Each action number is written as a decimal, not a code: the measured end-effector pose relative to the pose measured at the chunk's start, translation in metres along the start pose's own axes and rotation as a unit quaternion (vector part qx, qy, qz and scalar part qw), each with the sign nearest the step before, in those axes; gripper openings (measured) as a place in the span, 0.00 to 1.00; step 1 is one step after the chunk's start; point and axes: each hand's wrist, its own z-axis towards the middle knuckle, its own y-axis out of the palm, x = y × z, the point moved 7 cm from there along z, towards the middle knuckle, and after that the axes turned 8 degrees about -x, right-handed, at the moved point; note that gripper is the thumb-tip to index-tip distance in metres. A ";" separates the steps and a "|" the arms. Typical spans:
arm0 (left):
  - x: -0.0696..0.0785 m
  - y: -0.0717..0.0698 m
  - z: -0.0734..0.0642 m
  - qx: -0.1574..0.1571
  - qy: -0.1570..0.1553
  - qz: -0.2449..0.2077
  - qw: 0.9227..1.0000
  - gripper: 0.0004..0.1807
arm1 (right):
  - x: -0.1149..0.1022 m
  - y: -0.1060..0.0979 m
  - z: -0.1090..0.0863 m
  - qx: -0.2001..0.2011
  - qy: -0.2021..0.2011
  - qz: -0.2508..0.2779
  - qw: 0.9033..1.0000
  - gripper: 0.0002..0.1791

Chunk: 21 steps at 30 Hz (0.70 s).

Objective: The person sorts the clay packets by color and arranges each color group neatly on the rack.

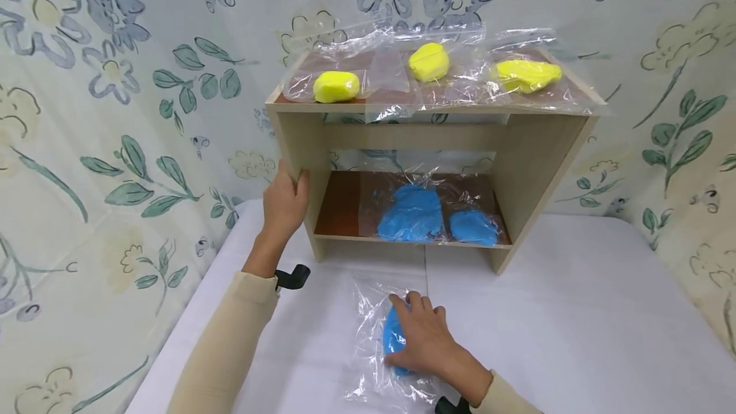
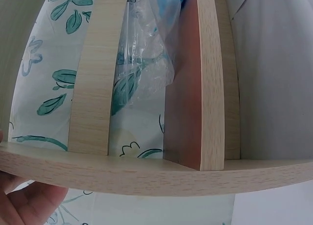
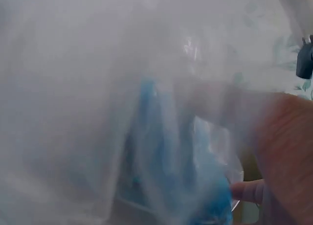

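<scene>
My left hand grips the front edge of the left side panel of a small wooden shelf; in the left wrist view its fingers lie against that panel. On the white tabletop before the shelf, my right hand holds a flattened lump of blue clay inside a clear plastic bag, thumb and fingers spread around its sides. The hand hides part of the lump. Blurred plastic and blue clay fill much of the right wrist view.
Two bagged blue lumps, a larger one and a smaller one, lie on the lower shelf board. Three bagged yellow lumps, left, middle and right, sit on top. Floral cloth hangs behind.
</scene>
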 end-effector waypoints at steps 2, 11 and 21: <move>-0.001 0.001 -0.002 -0.002 0.002 0.000 1.000 0.26 | 0.004 -0.001 -0.001 0.008 0.004 -0.002 1.000 0.60; -0.002 0.004 -0.005 -0.008 0.000 0.012 1.000 0.26 | 0.014 -0.001 -0.012 0.013 -0.009 0.021 1.000 0.57; 0.000 0.000 -0.001 0.003 0.007 0.012 1.000 0.26 | 0.018 -0.005 -0.013 0.037 -0.040 0.086 0.995 0.56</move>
